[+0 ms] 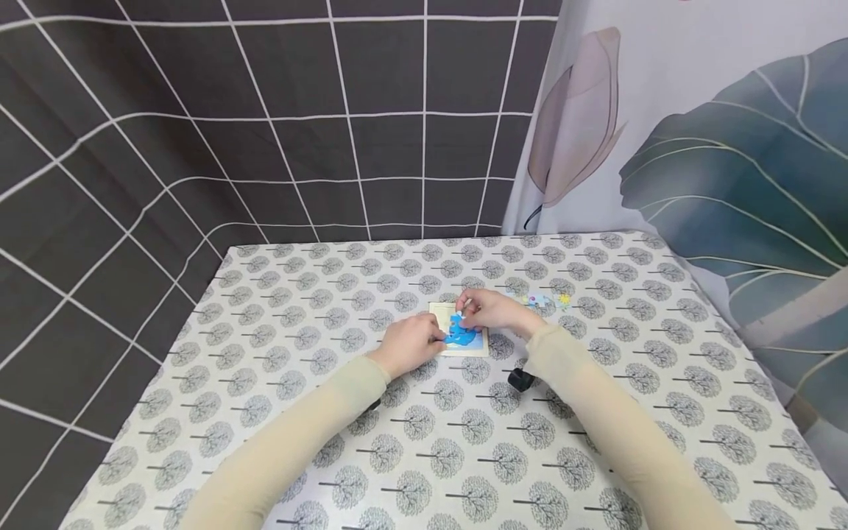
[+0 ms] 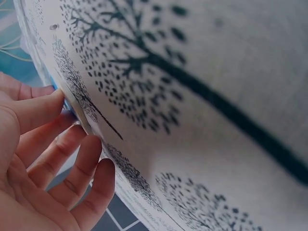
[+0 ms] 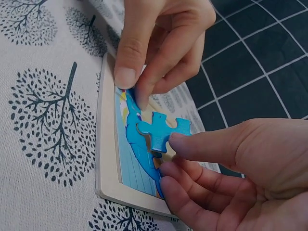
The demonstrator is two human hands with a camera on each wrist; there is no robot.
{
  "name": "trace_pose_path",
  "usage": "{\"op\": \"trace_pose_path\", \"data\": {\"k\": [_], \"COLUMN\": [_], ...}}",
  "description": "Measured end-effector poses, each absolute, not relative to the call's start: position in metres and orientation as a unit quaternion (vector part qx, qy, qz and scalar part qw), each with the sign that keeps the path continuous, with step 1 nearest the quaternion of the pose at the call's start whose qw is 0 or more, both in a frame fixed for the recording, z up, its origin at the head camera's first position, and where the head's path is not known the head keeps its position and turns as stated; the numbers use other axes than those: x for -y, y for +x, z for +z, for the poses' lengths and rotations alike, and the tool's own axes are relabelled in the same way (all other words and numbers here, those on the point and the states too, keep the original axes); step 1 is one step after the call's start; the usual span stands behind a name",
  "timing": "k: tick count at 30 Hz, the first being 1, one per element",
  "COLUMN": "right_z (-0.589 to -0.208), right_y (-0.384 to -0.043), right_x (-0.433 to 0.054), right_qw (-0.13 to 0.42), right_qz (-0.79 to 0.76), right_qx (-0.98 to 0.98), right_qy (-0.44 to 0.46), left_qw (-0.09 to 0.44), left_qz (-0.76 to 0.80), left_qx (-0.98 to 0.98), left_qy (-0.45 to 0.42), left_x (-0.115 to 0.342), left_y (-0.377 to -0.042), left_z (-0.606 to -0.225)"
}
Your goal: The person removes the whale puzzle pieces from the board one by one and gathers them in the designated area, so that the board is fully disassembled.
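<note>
A wooden jigsaw board (image 3: 108, 173) with a pale rim lies on the patterned tablecloth. Its picture (image 3: 139, 154), partly assembled, shows a blue figure over light blue stripes. Thumb and fingers of my right hand (image 1: 492, 309) pinch a bright blue puzzle piece (image 3: 163, 132), raised and tilted over the board. On the board's left side, in the head view, is my left hand (image 1: 411, 342). Its thumb and index fingertip rest on the picture near one end, as the right wrist view shows. The left wrist view has its other fingers loosely bent by the board's edge.
Several small colourful pieces (image 1: 538, 300), one of them yellow (image 1: 564, 299), lie just beyond my right wrist. A black object (image 1: 520, 380) shows beneath that wrist. Behind the table (image 1: 278, 324) hang a dark checked curtain (image 1: 384, 147) and a leaf-patterned one (image 1: 742, 191).
</note>
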State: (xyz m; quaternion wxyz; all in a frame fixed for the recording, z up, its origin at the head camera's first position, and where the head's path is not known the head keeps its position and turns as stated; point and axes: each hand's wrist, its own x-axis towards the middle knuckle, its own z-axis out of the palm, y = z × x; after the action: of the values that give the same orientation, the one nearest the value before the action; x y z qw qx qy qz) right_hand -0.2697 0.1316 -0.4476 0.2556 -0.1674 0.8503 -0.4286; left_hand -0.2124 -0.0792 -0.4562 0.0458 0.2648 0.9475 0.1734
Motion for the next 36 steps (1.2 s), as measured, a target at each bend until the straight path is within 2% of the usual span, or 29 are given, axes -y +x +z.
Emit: {"op": "trace_pose_path", "data": {"k": [20,29,36], "right_z": [-0.451,-0.435,-0.429], "right_y": [-0.265,-0.273,-0.270], "right_x": [-0.140,-0.187,-0.232], "right_qw": [0.259,0.206,0.169], "right_qz": [-0.473,-0.519,-0.502], "right_qx": [-0.832,-0.823,-0.844], "right_qy": [-0.132,-0.104,-0.089], "left_qw": [0.063,0.069,0.099], "left_qz": [0.218,0.233,0.296], "left_qx": [-0.940,-0.937,-0.920], "left_qy": [0.255,0.251,0.238], "left_x": [0.077,0.081,0.088], "left_y": [-0.209,-0.215,-0.220], "left_z": [-0.465,-0.467,-0.467]}}
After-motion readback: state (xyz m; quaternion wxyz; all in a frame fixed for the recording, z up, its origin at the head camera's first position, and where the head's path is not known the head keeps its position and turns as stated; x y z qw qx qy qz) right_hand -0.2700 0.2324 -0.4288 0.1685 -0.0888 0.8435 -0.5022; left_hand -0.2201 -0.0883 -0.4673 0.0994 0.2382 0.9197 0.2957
